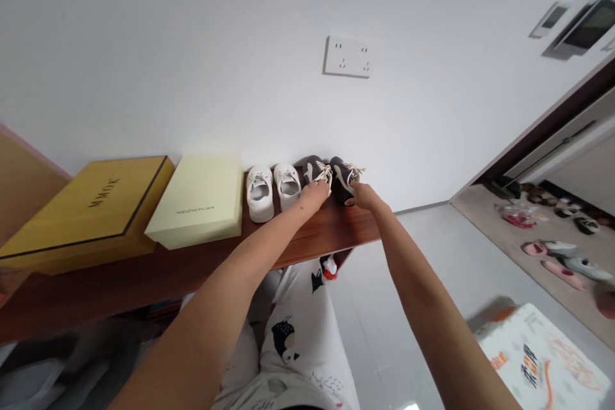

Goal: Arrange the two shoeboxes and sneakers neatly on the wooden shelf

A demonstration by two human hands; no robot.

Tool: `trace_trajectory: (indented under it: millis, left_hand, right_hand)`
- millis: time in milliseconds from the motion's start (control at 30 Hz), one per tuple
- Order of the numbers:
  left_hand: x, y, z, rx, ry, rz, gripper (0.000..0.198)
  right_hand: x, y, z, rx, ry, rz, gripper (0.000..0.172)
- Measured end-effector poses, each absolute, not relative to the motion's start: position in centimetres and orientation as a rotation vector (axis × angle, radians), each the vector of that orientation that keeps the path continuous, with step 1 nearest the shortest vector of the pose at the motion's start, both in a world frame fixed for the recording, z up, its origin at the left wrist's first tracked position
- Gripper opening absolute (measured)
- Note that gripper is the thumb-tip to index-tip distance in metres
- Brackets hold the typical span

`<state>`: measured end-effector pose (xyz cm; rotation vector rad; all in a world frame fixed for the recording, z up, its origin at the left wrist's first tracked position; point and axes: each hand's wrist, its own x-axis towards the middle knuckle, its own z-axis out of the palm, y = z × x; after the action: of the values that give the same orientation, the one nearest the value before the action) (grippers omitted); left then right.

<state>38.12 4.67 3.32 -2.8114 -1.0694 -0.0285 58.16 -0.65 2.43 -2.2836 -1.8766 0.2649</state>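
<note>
A pair of dark sneakers with pale stripes and cream laces stands at the right end of the wooden shelf [355, 225], against the wall. My left hand [314, 198] is closed on the left dark sneaker [312, 165] and covers much of its near part. My right hand [365, 196] grips the right dark sneaker [339, 174] from its right side, near the heel. Just left of them sit a left white sneaker [262, 210] and a right white sneaker [284, 174], side by side; my left wrist passes close to the latter.
Farther left on the shelf lie a pale yellow box [211, 182] and a mustard box [91, 198]. A socket plate [350, 56] is on the wall above. A wrapped package [538, 359] rests on the floor at right, with several shoes and pink slippers [564, 274] by the door.
</note>
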Motion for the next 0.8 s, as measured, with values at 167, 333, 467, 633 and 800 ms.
trace_trajectory:
  millis: [167, 333, 467, 633, 800]
  left_hand:
    - [37.4, 4.8, 2.9, -2.848, -1.046, -0.05, 0.049]
    - [37.6, 4.0, 2.4, -2.864, -1.089, -0.065, 0.045]
    - [37.8, 3.6, 2.5, -2.892, -1.101, -0.079, 0.045]
    - [38.0, 3.8, 2.4, -2.918, -1.148, -0.083, 0.046]
    - [37.9, 4.1, 2.0, -2.937, -1.177, -0.093, 0.047]
  right_hand:
    - [58.5, -1.0, 3.4, -2.4, -1.97, 0.193, 0.05]
    - [58.4, -0.9, 3.5, -2.452, -2.014, 0.173, 0.053]
    - [58.0, -0.5, 3.5, -2.493, -2.049, 0.13, 0.051]
    - [57.6, 0.0, 3.5, -2.504, -2.063, 0.094, 0.049]
    - [57.3, 0.5, 3.4, -2.517, -2.077, 0.079, 0.048]
